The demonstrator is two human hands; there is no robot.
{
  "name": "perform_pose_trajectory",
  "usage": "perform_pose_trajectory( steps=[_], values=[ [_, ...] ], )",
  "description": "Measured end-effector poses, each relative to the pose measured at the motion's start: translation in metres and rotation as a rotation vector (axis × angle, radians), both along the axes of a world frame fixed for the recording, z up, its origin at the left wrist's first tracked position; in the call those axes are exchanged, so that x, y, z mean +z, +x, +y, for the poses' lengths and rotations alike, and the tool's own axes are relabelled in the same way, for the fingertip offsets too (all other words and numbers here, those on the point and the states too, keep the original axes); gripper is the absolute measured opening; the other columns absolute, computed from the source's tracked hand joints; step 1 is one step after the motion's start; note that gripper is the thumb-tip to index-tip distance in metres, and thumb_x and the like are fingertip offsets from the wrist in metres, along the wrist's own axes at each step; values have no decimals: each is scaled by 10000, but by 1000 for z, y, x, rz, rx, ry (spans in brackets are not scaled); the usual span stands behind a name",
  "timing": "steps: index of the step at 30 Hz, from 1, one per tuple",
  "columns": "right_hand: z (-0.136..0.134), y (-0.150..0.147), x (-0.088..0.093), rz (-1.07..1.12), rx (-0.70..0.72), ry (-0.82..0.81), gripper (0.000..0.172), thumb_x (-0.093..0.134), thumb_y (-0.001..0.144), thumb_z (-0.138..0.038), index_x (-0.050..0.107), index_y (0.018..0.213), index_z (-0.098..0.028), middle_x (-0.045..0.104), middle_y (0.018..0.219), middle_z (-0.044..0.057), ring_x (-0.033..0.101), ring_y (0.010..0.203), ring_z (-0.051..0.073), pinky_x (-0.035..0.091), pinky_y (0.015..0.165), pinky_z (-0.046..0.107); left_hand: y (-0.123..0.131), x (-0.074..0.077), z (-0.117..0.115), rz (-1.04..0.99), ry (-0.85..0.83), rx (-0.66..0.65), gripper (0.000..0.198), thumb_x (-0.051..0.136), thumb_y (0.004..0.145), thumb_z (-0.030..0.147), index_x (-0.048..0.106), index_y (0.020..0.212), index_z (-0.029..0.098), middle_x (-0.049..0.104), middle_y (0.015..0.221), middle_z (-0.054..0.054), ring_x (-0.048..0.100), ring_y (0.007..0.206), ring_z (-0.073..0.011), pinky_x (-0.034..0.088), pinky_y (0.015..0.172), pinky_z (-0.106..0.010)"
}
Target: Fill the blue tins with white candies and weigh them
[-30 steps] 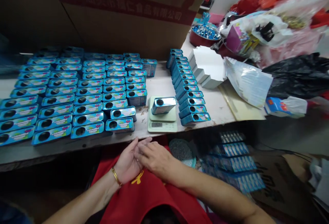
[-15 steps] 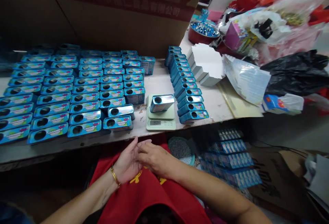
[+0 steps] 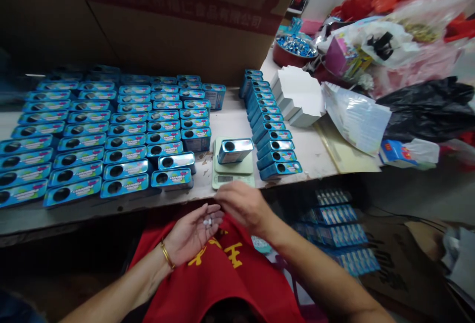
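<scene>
My left hand (image 3: 195, 231) is turned palm up and cupped, with a few small white candies (image 3: 208, 222) lying in it. Just right of it and a little higher is my right hand (image 3: 245, 207), its fingers bent together in a pinch; whatever they may hold is hidden. That hand overlaps the front edge of a pale green kitchen scale (image 3: 237, 180) and partly covers the display. One blue tin (image 3: 235, 151) with a round dark opening on top stands upright on the scale's platform.
Rows of blue tins (image 3: 124, 184) fill the table's left side; another column (image 3: 276, 145) stands right of the scale. Behind are a large cardboard box (image 3: 178, 16), white folded cartons (image 3: 299, 90) and a red bowl (image 3: 293, 56) of blue-wrapped pieces. Packed tins (image 3: 343, 234) sit below the table.
My right hand has lifted away from my left palm, up and right toward the scale's front. The white candies in my left palm now show. The tin on the scale stays put.
</scene>
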State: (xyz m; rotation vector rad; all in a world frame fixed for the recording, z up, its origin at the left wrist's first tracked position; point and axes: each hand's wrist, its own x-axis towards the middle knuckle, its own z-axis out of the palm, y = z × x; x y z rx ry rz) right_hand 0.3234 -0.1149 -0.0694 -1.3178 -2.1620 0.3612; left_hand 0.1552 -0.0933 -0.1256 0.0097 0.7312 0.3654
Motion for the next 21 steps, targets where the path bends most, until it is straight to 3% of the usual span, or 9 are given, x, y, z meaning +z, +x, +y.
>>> perform_pose_trajectory(
  steps=[3, 5, 8, 11, 14, 17, 21],
  values=[
    [31, 25, 21, 26, -222, 118, 190, 416, 843, -183, 571, 953, -169, 588, 951, 54, 514, 925, 145, 424, 824, 293, 0, 3, 0, 64, 12, -28, 181, 483, 790, 155, 608, 884, 65, 646, 847, -135, 613, 750, -146, 488, 691, -239],
    [51, 36, 27, -30, -293, 121, 198, 414, 849, -204, 577, 959, -185, 591, 946, 48, 512, 929, 151, 411, 836, 304, 0, 5, 0, 80, 20, -24, 173, 491, 781, 142, 613, 877, 66, 647, 842, -135, 615, 738, -145, 493, 681, -237],
    [66, 46, 26, -141, -321, 96, 212, 457, 833, -250, 569, 1003, -191, 581, 1008, 57, 491, 958, 177, 388, 852, 331, -3, 6, 1, 93, 19, -5, 167, 500, 774, 136, 618, 872, 71, 648, 834, -129, 613, 721, -137, 493, 671, -229],
    [67, 54, 22, -266, -317, 21, 346, 537, 780, -273, 506, 1116, -196, 534, 1112, 74, 450, 1016, 217, 373, 852, 369, -4, 4, 1, 104, 11, 16, 162, 513, 766, 132, 621, 868, 68, 646, 830, -128, 609, 706, -129, 490, 660, -220],
    [79, 68, 20, -344, -283, -57, 364, 536, 769, -218, 486, 1128, -183, 557, 1046, 68, 473, 954, 200, 385, 825, 340, -4, 1, 3, 109, 1, 13, 161, 540, 751, 141, 624, 864, 63, 644, 809, -122, 603, 674, -120, 486, 642, -211],
    [118, 84, 20, -363, -331, -47, 341, 527, 772, -219, 496, 1108, -167, 567, 1002, 65, 482, 937, 191, 381, 832, 318, -3, -1, 7, 129, 2, 21, 162, 565, 736, 151, 627, 859, 66, 643, 802, -115, 602, 672, -119, 484, 639, -208],
    [189, 92, 14, -381, -484, -59, 367, 553, 756, -227, 502, 1114, -168, 554, 1057, 85, 479, 962, 210, 381, 834, 331, -6, -1, 10, 174, 6, 60, 166, 580, 722, 136, 627, 866, 69, 644, 807, -116, 606, 678, -126, 484, 615, -205]
  ],
)
